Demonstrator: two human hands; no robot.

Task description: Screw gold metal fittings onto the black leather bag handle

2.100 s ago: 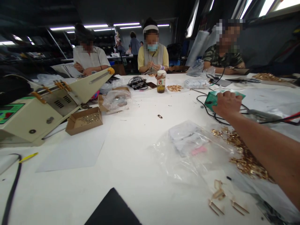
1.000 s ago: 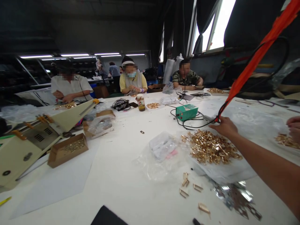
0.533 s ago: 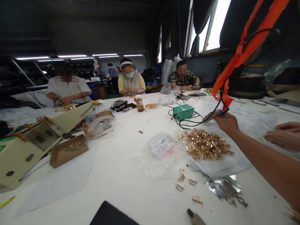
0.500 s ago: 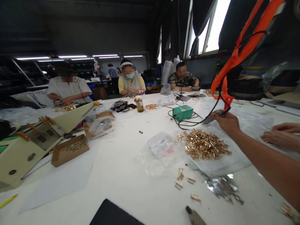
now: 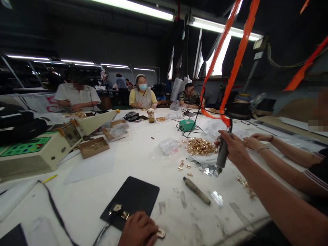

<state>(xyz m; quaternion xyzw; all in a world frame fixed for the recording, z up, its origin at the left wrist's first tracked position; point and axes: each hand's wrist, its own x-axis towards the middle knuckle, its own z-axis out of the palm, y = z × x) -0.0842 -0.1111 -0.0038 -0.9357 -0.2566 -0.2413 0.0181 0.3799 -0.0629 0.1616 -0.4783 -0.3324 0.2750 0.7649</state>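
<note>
R hand (image 5: 234,147) is up above the tabletop (image 5: 133,153), grip wrapped round a grey driver (image 5: 222,152), tip pointing down, w/ a black cord (image 5: 231,123) & orange strap (image 5: 237,65) at its upper end. L hand (image 5: 140,229) is low in the pic, fingers curled, at the near edge of a black panel (image 5: 139,191) lying flat on the tabletop; a gold tab (image 5: 161,233) pokes out by the fingertips, can't tell if that grip is pinching it or just touching. Gold fittings (image 5: 125,215) sit on the panel, just beside L hand. Btwn the hands: a dull grey-brown tool (image 5: 197,191) on its side, w/ a few loose gold pcs (image 5: 189,174) farther back. Beyond: gold pile (image 5: 201,146), clear plastic bag (image 5: 169,146) nr it, green box (image 5: 187,125) behind. Far L: beige machine (image 5: 38,157) & cardboard tray (image 5: 88,150) w/ small bits. Co-worker's hands (image 5: 256,141) are just past R hand.
</note>
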